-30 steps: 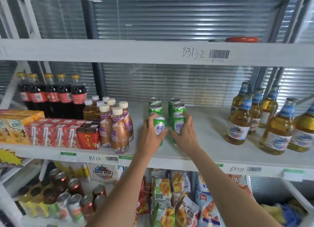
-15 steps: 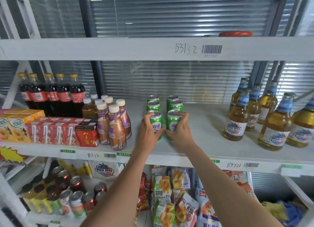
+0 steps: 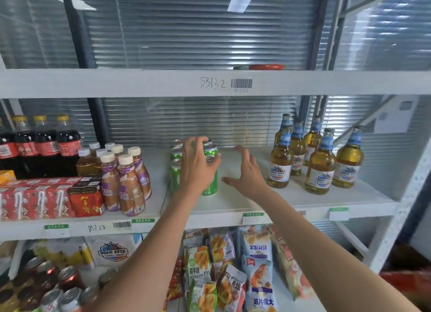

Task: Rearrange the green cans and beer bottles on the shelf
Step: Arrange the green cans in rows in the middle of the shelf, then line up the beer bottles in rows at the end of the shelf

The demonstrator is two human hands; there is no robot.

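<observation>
Several green cans point(image 3: 210, 186) stand in two short rows at the middle of the white middle shelf point(image 3: 235, 208). My left hand point(image 3: 197, 169) lies over the front cans, fingers spread across their tops and thumb round the right-hand can, hiding most of them. My right hand point(image 3: 247, 174) hovers just to the right of the cans, fingers apart, holding nothing, above bare shelf. Several amber beer bottles point(image 3: 320, 171) with blue neck labels stand in a loose group at the shelf's right end, a hand's width beyond my right hand.
Left of the cans stand brown drink bottles point(image 3: 126, 183) with white caps, cola bottles point(image 3: 46, 148) and red cartons point(image 3: 85, 199). Another shelf board point(image 3: 140, 83) hangs close overhead. Snack bags point(image 3: 233, 276) and cans point(image 3: 58, 288) fill the shelf below. A white upright post point(image 3: 403, 206) bounds the right side.
My right hand has let go of the right front can and moved right, opening. My left hand has shifted up and over the front cans.
</observation>
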